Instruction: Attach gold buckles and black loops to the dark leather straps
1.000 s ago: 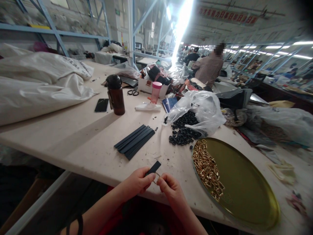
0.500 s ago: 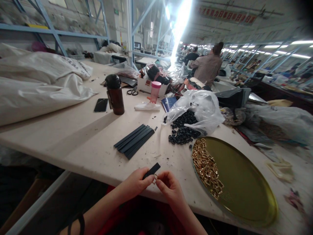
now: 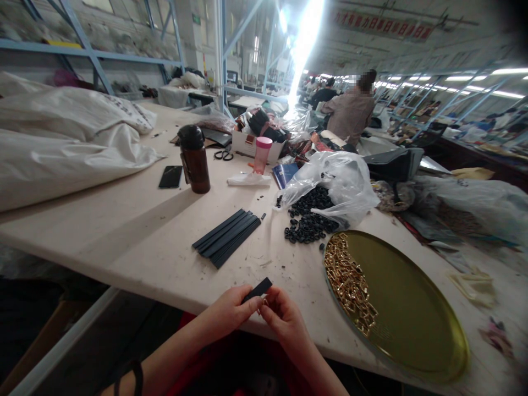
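Observation:
Above the table's near edge, my left hand (image 3: 238, 309) is closed on a short black strip (image 3: 259, 287) that sticks out toward the upper right. My right hand (image 3: 284, 314) touches it from the right, thumb and finger pinched on a small gold buckle (image 3: 262, 306), mostly hidden by the fingers. Beyond my hands lies a stack of black strips (image 3: 226, 236). Small black loops (image 3: 307, 226) spill from a clear plastic bag (image 3: 350, 181). At the right, gold buckles (image 3: 348, 283) are heaped on the left side of a round gold tray (image 3: 412, 308).
A brown bottle (image 3: 194, 162), a phone (image 3: 170, 177), scissors (image 3: 223, 155) and a pink-lidded cup (image 3: 262, 157) stand or lie farther back on the table (image 3: 136, 220). White sacks (image 3: 70, 143) cover the left. A person (image 3: 350, 113) is in the background.
My fingers have closed in around the gold buckle, hiding more of it. The black strip's end has dipped slightly. My right hand has shifted a little left.

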Tool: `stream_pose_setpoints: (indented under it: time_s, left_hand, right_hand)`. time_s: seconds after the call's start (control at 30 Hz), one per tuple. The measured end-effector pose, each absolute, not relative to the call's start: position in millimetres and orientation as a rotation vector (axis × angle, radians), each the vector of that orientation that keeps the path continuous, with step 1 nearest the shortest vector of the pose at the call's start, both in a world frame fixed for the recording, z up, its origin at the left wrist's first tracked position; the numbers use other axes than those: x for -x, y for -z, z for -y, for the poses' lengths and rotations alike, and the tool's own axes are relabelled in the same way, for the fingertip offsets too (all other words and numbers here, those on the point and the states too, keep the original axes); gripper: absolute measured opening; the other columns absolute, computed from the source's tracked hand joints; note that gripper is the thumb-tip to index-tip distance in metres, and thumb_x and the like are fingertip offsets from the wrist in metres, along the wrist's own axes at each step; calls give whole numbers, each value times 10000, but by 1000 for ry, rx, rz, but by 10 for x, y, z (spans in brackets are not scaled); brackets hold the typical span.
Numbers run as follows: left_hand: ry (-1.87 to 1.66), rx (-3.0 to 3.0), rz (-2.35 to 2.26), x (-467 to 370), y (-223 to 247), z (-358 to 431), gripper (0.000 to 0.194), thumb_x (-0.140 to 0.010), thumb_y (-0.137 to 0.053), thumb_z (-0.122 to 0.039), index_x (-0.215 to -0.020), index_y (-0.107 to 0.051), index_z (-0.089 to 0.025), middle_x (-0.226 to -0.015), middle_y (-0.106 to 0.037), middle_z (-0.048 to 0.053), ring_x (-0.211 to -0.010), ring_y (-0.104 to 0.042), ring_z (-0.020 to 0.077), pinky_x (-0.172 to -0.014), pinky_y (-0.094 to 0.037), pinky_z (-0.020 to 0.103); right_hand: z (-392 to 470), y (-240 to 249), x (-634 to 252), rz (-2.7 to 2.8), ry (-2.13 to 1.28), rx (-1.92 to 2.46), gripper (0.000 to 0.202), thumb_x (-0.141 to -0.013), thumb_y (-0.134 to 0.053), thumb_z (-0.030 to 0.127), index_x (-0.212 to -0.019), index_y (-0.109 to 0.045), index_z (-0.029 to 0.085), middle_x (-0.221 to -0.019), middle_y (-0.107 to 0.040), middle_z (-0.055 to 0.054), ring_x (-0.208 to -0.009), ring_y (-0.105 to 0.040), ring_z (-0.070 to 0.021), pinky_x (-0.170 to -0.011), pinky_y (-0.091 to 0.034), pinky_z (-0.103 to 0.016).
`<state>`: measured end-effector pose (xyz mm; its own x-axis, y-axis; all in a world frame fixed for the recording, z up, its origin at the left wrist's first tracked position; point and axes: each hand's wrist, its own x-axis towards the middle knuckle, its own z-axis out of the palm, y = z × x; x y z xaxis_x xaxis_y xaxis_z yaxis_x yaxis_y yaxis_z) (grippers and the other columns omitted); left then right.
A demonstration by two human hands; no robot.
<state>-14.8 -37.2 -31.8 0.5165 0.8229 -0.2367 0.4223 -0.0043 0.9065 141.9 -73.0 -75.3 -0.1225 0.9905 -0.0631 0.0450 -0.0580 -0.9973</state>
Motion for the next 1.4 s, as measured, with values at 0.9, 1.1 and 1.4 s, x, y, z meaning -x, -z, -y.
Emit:
stream_pose_setpoints:
  time_s: [0.9, 1.1, 1.4]
  left_hand:
    - [-483, -1561, -1094, 109, 371, 402, 305, -785, -455, -354, -934, -626, -150, -842, -651, 33, -817, -546, 208, -741, -415, 274]
    - [-472, -1560, -1099, 111, 420, 397, 306, -785, -458, -340, -964, -623, -154, -878, -653, 36, -836, -550, 210, -754, -414, 275]
    - [-466, -1579, -1086, 118, 446, 390, 292, -798, -461, -307, -979, -624, -145, -934, -649, 43, -840, -564, 204, -775, -410, 276]
  right_hand:
    - [764, 710, -1432, 1323, -1241, 1299, 173, -806, -534, 358, -835, -583, 194, -731, -602, -6, -672, -545, -147, -603, -423, -252]
    - [765, 699, -1428, 1333, -1246, 1290, 161, -814, -530, 344, -837, -590, 196, -742, -610, -9, -691, -550, -151, -631, -429, -259]
    - [766, 716, -1434, 1348, -1240, 1295, 174, -817, -521, 338, -847, -601, 187, -749, -619, -16, -696, -553, -154, -628, -433, -258]
